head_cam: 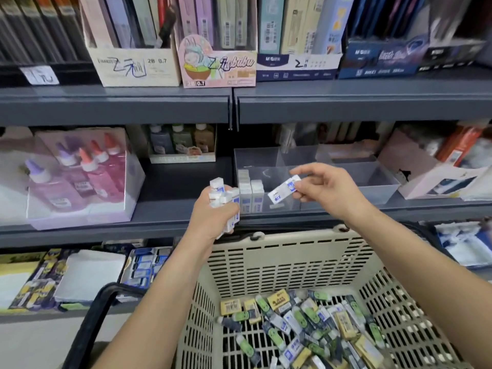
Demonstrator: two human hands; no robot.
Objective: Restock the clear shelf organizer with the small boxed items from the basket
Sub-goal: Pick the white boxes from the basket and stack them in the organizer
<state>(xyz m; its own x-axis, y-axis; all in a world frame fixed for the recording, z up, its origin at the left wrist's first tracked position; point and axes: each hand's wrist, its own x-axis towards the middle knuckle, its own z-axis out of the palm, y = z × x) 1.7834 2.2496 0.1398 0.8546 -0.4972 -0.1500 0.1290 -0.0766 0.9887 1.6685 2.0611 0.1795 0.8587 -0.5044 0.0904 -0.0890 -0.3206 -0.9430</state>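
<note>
— Hands, what have they got?
— Left hand (213, 218) is wrapped round a bunch of small white-and-blue boxes (225, 197), held upright just left of the clear organizer (372, 183). Right hand (326, 186) pinches a single box (283, 192) by its end between thumb and fingertips, over the organizer's front left compartment.
— So where should that one go?
— I'd say beside the rows of boxes (251, 194) already standing on end in that compartment's left corner. Turn it upright first, label to the front like the others, then slide it down against the last row so nothing tips. The compartments to the right look bare, so there's room to spare.
— And the supply?
— Basket (279, 262) sits below the hands, up against the shelf edge, with a heap of mixed little boxes (306, 324) in its bottom: blue-white, green, yellow.
— What's around?
— Grey shop shelving (173, 105). Above, open cartons of slim packets (133, 71); to the left on the same shelf, a clear case of glue bottles (87, 166) with pink and purple caps; lower down, more stationery, too blurred to name
</note>
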